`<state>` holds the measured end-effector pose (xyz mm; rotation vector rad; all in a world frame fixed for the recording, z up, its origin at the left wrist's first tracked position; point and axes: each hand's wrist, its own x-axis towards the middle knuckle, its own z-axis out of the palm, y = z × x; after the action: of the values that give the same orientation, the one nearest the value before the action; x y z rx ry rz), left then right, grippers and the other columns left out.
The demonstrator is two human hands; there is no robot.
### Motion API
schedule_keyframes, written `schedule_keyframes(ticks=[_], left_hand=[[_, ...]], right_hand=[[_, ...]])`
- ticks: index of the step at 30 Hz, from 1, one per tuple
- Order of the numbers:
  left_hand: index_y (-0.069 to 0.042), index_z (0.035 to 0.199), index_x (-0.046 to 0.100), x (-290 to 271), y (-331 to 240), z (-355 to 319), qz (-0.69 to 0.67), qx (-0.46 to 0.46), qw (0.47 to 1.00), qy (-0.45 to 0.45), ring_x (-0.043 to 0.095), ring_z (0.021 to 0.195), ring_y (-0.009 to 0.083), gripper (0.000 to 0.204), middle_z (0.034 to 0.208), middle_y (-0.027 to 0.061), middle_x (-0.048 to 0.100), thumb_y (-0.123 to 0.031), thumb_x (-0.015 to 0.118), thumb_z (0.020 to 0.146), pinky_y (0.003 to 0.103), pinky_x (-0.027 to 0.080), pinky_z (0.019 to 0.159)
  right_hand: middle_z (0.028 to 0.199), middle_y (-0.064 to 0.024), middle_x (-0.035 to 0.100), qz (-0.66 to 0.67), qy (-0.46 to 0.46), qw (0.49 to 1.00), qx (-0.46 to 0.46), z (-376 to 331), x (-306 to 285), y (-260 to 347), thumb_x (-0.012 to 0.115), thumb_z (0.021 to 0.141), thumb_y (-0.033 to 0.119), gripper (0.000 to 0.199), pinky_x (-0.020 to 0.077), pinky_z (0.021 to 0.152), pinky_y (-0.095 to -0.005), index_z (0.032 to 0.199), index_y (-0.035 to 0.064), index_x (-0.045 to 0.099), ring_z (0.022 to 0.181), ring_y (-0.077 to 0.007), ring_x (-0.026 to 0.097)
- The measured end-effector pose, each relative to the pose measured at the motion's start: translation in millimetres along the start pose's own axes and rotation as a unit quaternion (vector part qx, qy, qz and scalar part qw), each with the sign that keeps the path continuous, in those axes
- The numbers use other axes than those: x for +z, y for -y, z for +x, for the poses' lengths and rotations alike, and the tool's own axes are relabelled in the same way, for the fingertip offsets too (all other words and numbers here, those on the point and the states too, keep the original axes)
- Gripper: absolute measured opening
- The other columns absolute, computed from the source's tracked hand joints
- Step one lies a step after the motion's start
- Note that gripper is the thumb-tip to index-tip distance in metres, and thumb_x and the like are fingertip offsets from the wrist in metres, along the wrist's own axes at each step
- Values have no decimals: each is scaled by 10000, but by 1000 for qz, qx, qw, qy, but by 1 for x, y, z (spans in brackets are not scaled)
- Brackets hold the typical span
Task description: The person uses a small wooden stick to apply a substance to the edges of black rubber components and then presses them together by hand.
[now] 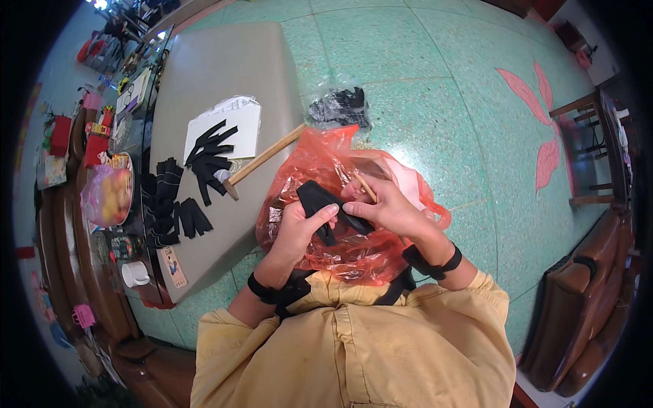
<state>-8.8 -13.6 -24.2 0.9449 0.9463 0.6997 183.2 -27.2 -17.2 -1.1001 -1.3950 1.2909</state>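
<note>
A black fabric strip point(315, 196) is stretched between my two hands, above a red translucent plastic bag point(299, 178) at my lap. My left hand point(299, 231) pinches it, thumb on top, and a black end hangs below the fingers. Its other end lies under the thumb of my right hand point(389, 207). That same hand also has a thin wooden stick point(365, 187) tucked between its fingers. To the left, a hammer point(269, 155) with a wooden handle rests on the grey bench, its head beside a pile of black strips point(209, 156).
The grey bench point(224, 58) carries white paper point(245, 129) and more black strips point(194, 217). A clear bag of black pieces point(340, 107) lies beyond the red bag. A glass-edged table at left holds a white mug point(135, 274) and a fruit bowl point(112, 194). Brown chairs point(578, 299) stand right.
</note>
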Motion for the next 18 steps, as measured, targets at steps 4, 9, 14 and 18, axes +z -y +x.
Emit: schedule_keyframes(ticks=[4, 9, 14, 18], left_hand=[[-7, 890, 623, -2, -3, 1, 7, 1, 1000, 8, 561, 680, 91, 101, 760, 29, 607, -101, 606, 860, 226, 450, 637], [-27, 847, 621, 0, -1, -2, 19, 5, 1000, -19, 544, 647, 79, 76, 731, 15, 597, -102, 612, 855, 209, 427, 601], [-53, 779, 603, 2, 2, -1, 30, 46, 996, -68, 503, 603, 40, 112, 680, -20, 566, -133, 630, 853, 190, 387, 543], [-57, 781, 597, 5, 0, -1, -9, 35, 996, -86, 499, 591, 45, 113, 660, -21, 555, -142, 635, 846, 198, 388, 551]], right_hand=[[695, 9, 561, 21, 46, 982, 183, -2, -1, -1, 626, 834, 89, 88, 406, 563, -223, 849, 5, 603, 632, -52, 486], [653, -5, 553, -16, 8, 988, 154, -5, 11, -5, 620, 823, 86, 84, 410, 553, -244, 820, 3, 606, 616, -60, 482], [632, -12, 540, -3, -27, 998, 51, -4, 13, 1, 635, 818, 116, 127, 393, 533, -263, 759, 12, 590, 602, -78, 464], [615, -24, 537, -32, 27, 993, 111, -6, 9, -6, 643, 814, 135, 156, 389, 522, -278, 741, 13, 578, 582, -86, 458]])
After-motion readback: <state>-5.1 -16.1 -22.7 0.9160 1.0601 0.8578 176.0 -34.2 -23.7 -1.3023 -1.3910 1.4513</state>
